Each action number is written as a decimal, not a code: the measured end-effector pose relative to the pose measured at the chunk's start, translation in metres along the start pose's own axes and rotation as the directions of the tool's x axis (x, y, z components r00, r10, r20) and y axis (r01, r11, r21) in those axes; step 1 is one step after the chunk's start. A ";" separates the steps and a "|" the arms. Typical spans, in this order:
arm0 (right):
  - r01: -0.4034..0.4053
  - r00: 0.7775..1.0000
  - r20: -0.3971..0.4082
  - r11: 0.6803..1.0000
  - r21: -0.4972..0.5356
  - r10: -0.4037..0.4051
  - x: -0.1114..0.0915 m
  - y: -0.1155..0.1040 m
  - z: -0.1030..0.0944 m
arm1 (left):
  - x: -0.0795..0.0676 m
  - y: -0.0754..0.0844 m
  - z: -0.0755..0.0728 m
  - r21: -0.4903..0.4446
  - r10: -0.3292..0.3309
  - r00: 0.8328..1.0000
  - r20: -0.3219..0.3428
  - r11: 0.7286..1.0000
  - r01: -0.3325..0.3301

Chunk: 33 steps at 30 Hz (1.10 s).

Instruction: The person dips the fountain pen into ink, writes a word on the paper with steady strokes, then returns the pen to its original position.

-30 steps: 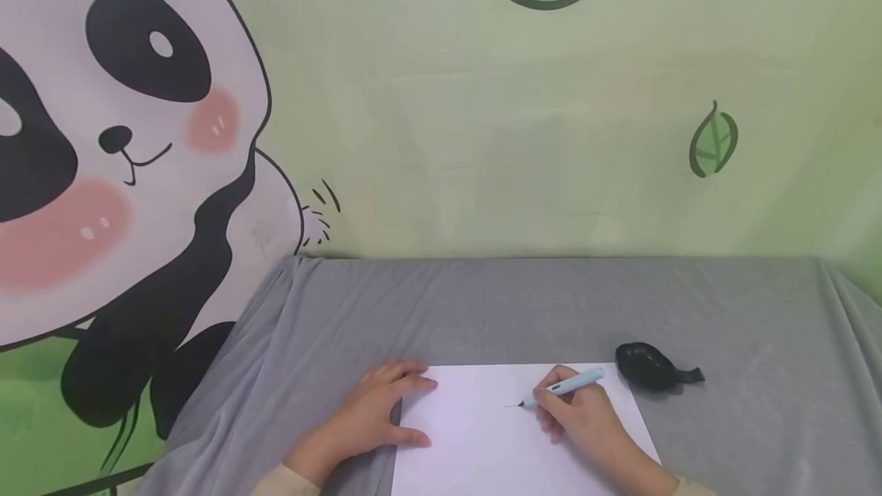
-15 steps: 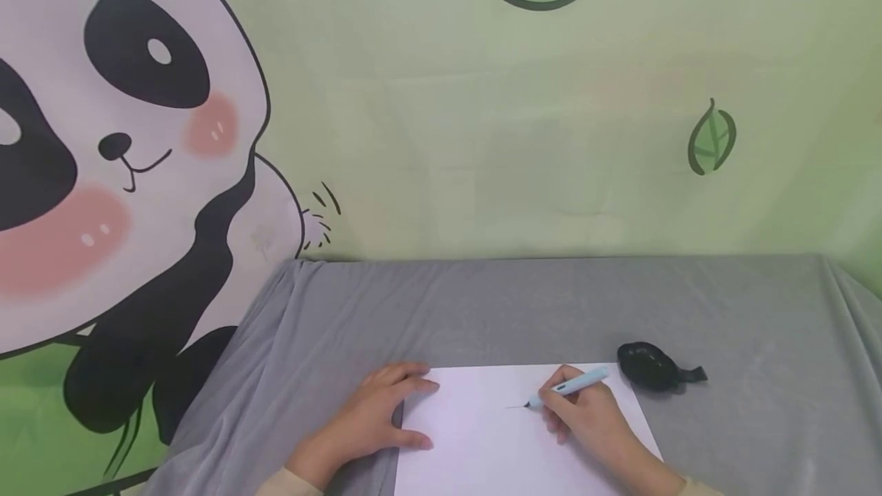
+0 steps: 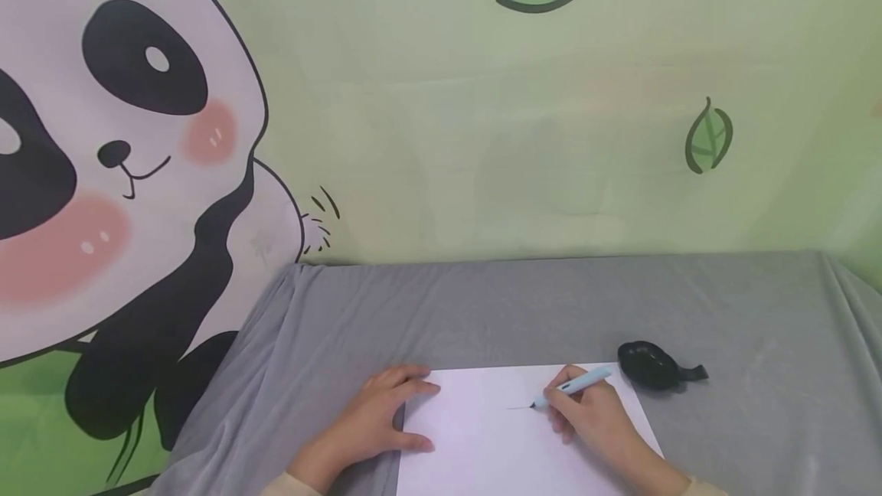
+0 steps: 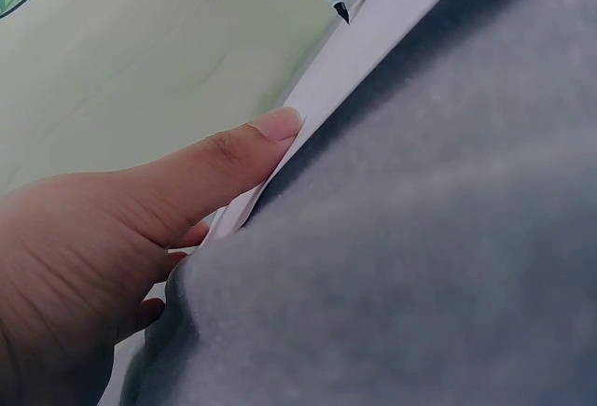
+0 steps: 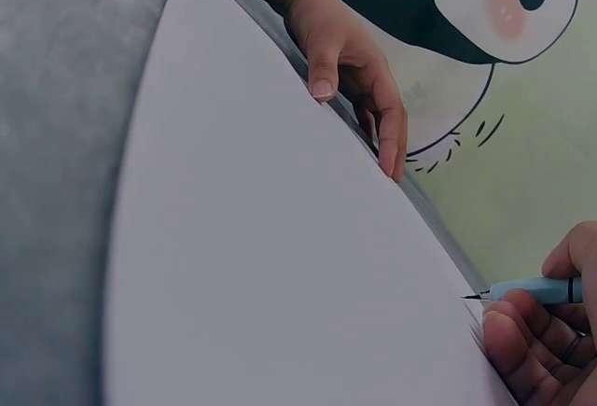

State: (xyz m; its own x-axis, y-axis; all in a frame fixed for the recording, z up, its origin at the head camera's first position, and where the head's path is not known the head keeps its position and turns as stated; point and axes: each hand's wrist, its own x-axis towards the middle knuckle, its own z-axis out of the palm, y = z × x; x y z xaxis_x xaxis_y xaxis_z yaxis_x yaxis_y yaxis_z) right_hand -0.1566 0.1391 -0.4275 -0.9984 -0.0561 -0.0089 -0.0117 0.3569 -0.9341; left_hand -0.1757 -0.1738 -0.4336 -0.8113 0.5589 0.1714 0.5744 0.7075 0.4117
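My right hand (image 3: 598, 413) pinches a light blue pen (image 3: 586, 380) between thumb and fingers. The pen's dark, pointed tip meets a sheet of white paper (image 3: 468, 465) at the right end of a short thin line. My left hand (image 3: 375, 416) lies at the paper's left edge, thumb and fingertips resting on it and spread apart. In the left wrist view, the thumb (image 4: 229, 165) presses along the paper's edge. The right wrist view shows the pen (image 5: 536, 290) close to the sheet's surface, gripped near its tip.
A black, leaf-shaped dish (image 3: 651, 366) with a short stem lies just beyond the paper's upper right corner. Grey cloth (image 3: 482, 312) covers the table. Behind it hangs a green backdrop (image 3: 427, 136) with a panda and leaves.
My right hand has moved the pen slightly to the right, and the thin line has grown longer. The left hand stays at the paper's edge. The head view has shifted a little.
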 end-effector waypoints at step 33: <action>-0.048 0.997 -0.058 0.999 -0.009 0.047 0.001 -0.002 -0.006 | 0.000 0.000 0.000 0.022 0.003 1.000 0.000 1.000 -0.003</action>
State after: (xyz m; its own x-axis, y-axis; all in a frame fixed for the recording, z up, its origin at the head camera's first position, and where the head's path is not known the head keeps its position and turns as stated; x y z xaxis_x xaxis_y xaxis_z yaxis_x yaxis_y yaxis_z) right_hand -0.1579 0.1435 -0.4233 -0.9994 0.0153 -0.0324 0.0357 0.3680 -0.9291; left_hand -0.1761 -0.1735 -0.4340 -0.8098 0.5608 0.1724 0.5788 0.7156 0.3910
